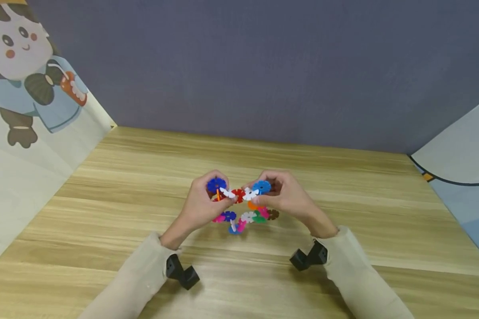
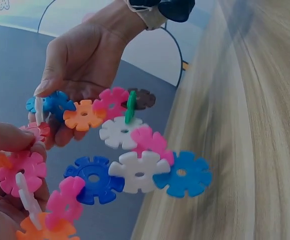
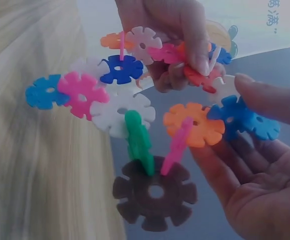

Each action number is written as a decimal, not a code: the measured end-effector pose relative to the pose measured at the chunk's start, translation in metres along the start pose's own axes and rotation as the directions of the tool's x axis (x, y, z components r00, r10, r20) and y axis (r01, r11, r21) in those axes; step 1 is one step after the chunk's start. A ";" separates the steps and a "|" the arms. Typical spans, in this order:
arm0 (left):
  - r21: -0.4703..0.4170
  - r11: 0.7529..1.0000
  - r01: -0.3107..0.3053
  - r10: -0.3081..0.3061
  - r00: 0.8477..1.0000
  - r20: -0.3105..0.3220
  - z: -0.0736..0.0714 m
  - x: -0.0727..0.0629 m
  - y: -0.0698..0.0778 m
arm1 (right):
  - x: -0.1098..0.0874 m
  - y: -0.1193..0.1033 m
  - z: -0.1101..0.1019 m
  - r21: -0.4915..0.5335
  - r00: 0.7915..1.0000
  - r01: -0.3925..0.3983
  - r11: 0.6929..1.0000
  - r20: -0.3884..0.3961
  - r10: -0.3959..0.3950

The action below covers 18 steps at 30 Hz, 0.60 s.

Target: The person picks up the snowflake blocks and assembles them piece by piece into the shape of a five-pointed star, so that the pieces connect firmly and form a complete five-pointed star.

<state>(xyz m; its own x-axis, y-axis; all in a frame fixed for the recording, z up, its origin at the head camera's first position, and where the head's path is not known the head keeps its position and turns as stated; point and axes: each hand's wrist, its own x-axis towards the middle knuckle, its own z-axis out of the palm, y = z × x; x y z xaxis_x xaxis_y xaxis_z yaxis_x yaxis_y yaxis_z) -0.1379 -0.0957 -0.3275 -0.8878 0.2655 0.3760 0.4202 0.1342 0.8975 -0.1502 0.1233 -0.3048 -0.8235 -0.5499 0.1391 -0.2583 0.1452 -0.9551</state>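
Note:
A chain of notched plastic flower discs (image 2: 140,172) hangs between both hands, its pieces slotted together in white, pink, blue, orange, green and brown. My left hand (image 1: 199,200) pinches a red disc (image 1: 237,196) near the top of the chain between thumb and fingers. On the other side my right hand (image 1: 289,195) grips a white disc (image 1: 250,193) with its thumb, beside a light blue disc (image 1: 261,187). The lower part sags below the hands, with a brown disc (image 3: 154,192) at one corner and a blue disc (image 2: 182,173) at the lowest point.
The wood-grain table (image 1: 239,274) lies beneath the hands. A dark grey panel (image 1: 239,71) rises behind it, and a cartoon-printed panel (image 1: 32,133) stands at the left. Each wrist wears a black camera mount.

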 end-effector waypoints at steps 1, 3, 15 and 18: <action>-0.004 1.000 0.015 -0.015 1.000 0.004 0.000 0.000 0.000 | 0.000 0.000 0.000 -0.003 1.000 -0.004 1.000 -0.005 0.004; -0.016 0.999 0.050 -0.049 0.999 0.012 0.000 0.001 -0.001 | 0.001 0.001 0.000 -0.013 1.000 -0.013 1.000 -0.016 0.012; -0.036 0.995 0.090 -0.090 0.996 0.011 -0.003 0.002 0.000 | 0.003 0.003 0.008 0.024 0.996 -0.015 1.000 -0.090 0.017; -0.051 0.996 0.072 -0.072 0.997 0.000 -0.003 0.002 0.000 | 0.004 0.003 0.012 0.031 0.993 -0.014 0.999 -0.114 0.018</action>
<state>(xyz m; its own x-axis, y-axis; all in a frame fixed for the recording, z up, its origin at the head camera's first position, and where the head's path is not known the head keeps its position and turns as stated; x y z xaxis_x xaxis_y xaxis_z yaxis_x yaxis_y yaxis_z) -0.1402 -0.0977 -0.3265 -0.9158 0.2551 0.3103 0.3449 0.1037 0.9329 -0.1487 0.1116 -0.3107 -0.8803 -0.4496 0.1512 -0.2306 0.1271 -0.9647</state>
